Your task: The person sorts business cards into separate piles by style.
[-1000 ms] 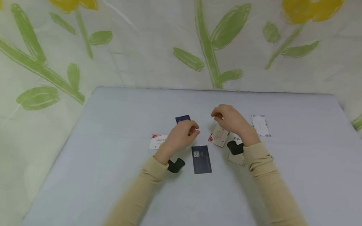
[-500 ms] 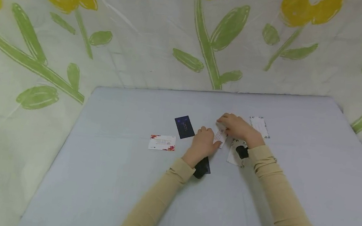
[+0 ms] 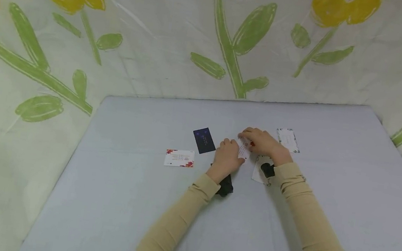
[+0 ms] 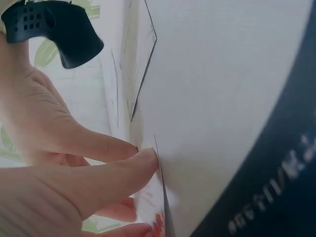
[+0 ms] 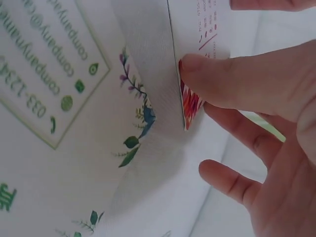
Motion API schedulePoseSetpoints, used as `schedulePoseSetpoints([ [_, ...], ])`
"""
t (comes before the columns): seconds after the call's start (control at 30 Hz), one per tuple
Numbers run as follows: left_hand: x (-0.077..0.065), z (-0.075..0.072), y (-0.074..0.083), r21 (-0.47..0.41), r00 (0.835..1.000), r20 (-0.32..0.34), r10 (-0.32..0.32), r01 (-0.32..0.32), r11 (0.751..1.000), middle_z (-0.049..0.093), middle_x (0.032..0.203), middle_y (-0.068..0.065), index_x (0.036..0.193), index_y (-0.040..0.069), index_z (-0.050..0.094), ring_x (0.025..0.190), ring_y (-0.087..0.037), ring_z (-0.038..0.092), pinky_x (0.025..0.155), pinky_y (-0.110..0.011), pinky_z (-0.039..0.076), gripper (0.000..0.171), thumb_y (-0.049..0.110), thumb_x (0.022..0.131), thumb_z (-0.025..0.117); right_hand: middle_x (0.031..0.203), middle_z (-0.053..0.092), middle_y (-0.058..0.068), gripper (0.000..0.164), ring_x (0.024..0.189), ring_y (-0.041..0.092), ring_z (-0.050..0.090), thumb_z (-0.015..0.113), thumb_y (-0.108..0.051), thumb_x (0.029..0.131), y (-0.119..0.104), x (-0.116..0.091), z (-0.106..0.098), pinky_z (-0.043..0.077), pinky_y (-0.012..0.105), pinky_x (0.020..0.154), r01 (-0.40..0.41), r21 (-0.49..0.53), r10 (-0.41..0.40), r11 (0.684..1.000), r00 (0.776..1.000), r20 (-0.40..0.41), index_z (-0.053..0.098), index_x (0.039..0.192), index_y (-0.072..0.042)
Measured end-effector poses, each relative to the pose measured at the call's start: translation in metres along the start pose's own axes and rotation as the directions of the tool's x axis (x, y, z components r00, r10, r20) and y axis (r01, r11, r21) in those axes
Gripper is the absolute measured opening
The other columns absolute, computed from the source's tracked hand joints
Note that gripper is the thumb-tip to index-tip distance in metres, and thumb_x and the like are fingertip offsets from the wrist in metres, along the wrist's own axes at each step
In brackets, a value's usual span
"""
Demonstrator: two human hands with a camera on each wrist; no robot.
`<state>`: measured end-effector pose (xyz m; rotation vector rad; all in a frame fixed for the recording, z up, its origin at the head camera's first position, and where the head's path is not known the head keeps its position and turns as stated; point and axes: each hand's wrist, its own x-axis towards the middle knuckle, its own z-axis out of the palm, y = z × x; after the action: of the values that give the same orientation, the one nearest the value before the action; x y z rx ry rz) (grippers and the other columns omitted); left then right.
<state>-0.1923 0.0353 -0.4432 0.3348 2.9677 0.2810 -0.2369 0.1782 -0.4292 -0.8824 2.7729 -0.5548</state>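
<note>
A white business card (image 3: pixel 244 150) with red floral corners stands tilted between my two hands near the table's middle. My left hand (image 3: pixel 225 159) pinches its near end; in the left wrist view the thumb (image 4: pixel 116 180) lies against the card's face. My right hand (image 3: pixel 262 144) pinches the other end, its thumb (image 5: pixel 217 79) over the red print in the right wrist view. Under my left wrist lies a dark card (image 4: pixel 291 197), mostly covered in the head view. Beside my right wrist rests a white card with leafy print (image 3: pixel 259 174), partly hidden by a black wrist mount.
On the pale table (image 3: pixel 117 199) lie a dark blue card (image 3: pixel 204 140), a white card with red-orange corners (image 3: pixel 179 158), and a white card with a leafy border (image 3: pixel 288 140) at the right. A flower-painted sheet (image 3: pixel 158 42) hangs behind the table.
My left hand has moved right, from beside the dark blue card to the floral card. My right hand has come down onto the same card, which is now tilted up between them.
</note>
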Motion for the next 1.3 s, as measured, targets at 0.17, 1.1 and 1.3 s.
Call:
schedulePoseSetpoints([
  [0.17,0.001,-0.001,-0.005,-0.105,0.999,-0.03,0.022,-0.025,0.994,0.055,0.104,-0.016,0.115,-0.003,0.05,0.097,-0.027,0.056,0.076,-0.036,0.05,0.053,0.035,0.083,0.068,0.116,0.054,0.018,0.039,0.097,0.032,0.053,0.062,0.01,0.078,-0.001,0.002,0.001,0.039,0.056,0.086,-0.037,0.023,0.039,0.999,0.996,-0.083,0.058,0.116,0.001],
  [1.1,-0.035,-0.057,-0.149,-0.584,0.938,-0.342,0.063,-0.265,0.768,0.061,0.089,-0.016,0.103,-0.006,0.062,0.08,-0.026,0.056,0.072,-0.035,0.049,0.021,-0.007,0.082,0.061,0.086,0.058,0.012,0.015,0.075,0.02,0.056,0.067,-0.007,0.083,-0.081,0.033,0.033,0.05,0.028,0.063,-0.037,0.655,0.247,0.755,0.941,-0.232,0.06,0.094,0.001],
  [1.3,-0.052,-0.057,-0.176,-0.545,0.946,-0.321,0.053,-0.23,0.806,0.06,0.088,-0.018,0.102,-0.007,0.062,0.077,-0.027,0.056,0.07,-0.036,0.049,0.021,-0.007,0.08,0.063,0.08,0.058,0.01,0.016,0.067,0.016,0.052,0.068,-0.007,0.081,-0.107,0.052,0.045,0.044,0.022,0.055,-0.084,0.641,0.259,0.763,0.948,-0.185,0.06,0.092,0.002],
])
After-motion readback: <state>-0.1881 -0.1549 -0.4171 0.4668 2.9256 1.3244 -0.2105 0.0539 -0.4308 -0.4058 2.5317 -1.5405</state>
